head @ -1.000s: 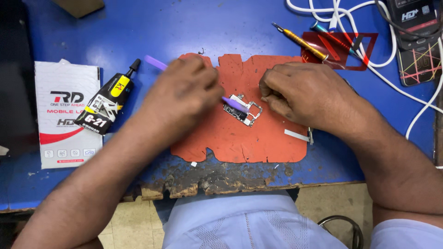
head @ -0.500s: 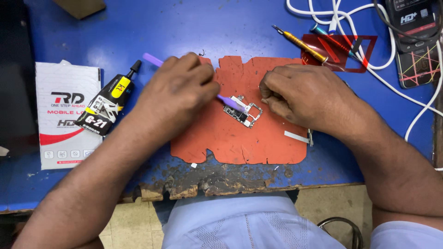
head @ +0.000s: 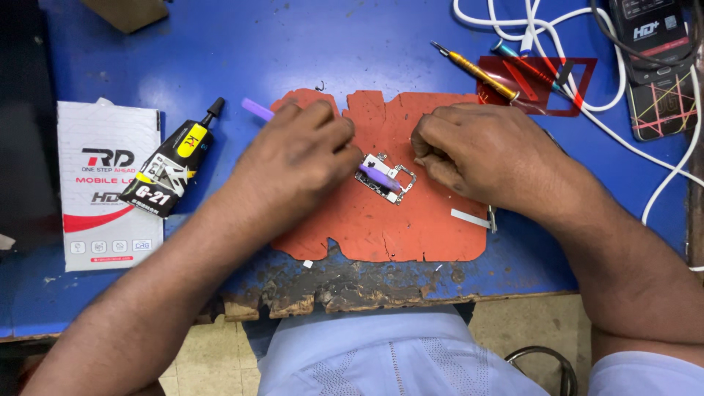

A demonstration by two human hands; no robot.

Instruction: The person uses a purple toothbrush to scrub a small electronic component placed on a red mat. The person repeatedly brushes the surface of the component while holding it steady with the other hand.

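1 small silvery circuit board (head: pixel 387 178), purple-tipped tool (head: pixel 378 174) atop

A blue worktop (head: pixel 308 51) with a chipped, worn front edge carries an orange-red mat (head: pixel 381 227) at its middle. Left of the mat lie a black glue tube (head: pixel 170 165) and a white printed packet (head: pixel 106 187). At the far right lie a yellow-handled screwdriver (head: pixel 477 72), white cables (head: pixel 623 110), a red triangular film (head: pixel 543 84) and a dark phone (head: pixel 656 66).

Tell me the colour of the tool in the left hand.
Purple: the tool, held by the left hand, shows best in the head view.
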